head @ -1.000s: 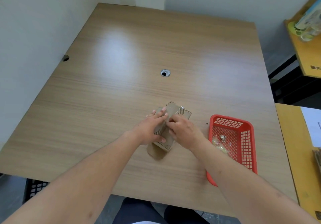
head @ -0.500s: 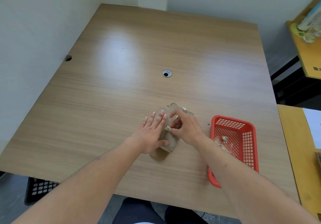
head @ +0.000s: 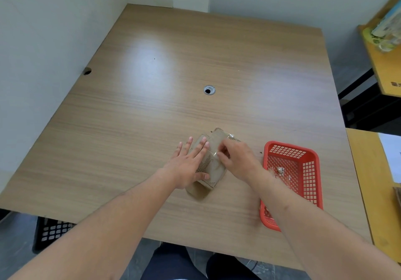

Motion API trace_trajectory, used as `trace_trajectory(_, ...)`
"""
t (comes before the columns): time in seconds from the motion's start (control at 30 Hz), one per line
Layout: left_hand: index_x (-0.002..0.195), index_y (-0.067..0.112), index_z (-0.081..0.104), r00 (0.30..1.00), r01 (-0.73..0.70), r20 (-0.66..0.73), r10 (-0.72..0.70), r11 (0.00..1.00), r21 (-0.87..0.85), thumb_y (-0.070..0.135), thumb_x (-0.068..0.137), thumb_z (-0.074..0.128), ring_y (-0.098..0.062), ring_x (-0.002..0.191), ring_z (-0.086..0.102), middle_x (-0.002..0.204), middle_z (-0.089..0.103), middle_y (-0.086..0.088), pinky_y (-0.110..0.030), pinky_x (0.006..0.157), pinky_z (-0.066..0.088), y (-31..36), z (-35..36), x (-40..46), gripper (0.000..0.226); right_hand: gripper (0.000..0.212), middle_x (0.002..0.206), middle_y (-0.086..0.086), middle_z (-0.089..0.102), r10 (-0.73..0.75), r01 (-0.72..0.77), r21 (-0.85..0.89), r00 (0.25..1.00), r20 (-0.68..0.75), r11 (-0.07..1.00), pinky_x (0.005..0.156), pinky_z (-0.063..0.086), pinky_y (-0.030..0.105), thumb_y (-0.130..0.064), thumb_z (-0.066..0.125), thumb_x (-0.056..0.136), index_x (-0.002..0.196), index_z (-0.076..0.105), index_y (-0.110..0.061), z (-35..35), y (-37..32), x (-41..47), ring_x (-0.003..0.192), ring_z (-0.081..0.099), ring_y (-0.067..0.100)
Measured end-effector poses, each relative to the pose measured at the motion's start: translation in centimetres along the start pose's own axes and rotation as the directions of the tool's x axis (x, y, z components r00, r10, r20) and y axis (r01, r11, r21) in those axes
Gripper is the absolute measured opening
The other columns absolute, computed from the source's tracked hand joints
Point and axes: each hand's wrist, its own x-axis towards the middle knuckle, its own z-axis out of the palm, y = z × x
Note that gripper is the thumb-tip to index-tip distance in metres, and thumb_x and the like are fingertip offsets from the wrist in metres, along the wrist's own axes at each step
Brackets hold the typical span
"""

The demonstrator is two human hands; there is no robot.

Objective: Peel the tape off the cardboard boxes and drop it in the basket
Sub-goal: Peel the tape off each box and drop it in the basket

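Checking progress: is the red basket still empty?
No, crumpled clear tape already lies inside the red basket beside the right forearm.

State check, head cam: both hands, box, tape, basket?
left hand: flat, fingers straight, pressing the cardboard box
right hand: pinching the tape
cardboard box: flattened on the table
tape: partly lifted, clear
red basket: holds crumpled tape

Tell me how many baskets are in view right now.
2. A red basket sits on the table, right of the right hand. A black basket is on the floor under the table's near-left edge, mostly hidden; more could be hidden underneath.
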Motion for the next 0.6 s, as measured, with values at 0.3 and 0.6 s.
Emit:
trace_trajectory(0.3, 0.160, 0.021, -0.017, 0.998, -0.043, -0.032, 0.047, 0.994, 0.103, 0.061, 0.101, 0.040, -0.029, 0.150, -0.030, 0.163, -0.032, 0.007, -0.047, 0.126, -0.010, 1.1, -0.5, -0.3, 0.092, 0.014, 0.092, 0.007, 0.072, -0.060, 0.060, -0.048, 0.998, -0.017, 0.997, 0.075, 0.051, 0.037, -0.006, 0.067, 0.088, 0.097, 0.078, -0.010, -1.1, 0.1, -0.3, 0.086, 0.067, 0.028)
trace_trajectory(0.6, 0.163, 0.011, -0.003, 0.999, -0.029, -0.031, 0.031, 0.997, 0.073, 0.047, 0.102, 0.052, -0.024, 0.155, -0.017, 0.168, -0.021, -0.003, -0.041, 0.127, -0.006, 2.5, -1.2, -0.2, 0.089, 0.023, 0.126, 0.004, 0.063, -0.176, 0.192, -0.129, 0.977, 0.124, 0.973, 0.094, 0.047, 0.038, -0.021, 0.059, 0.099, 0.108, 0.075, -0.008, -0.2, 0.2, -2.3, 0.112, 0.058, 0.025)
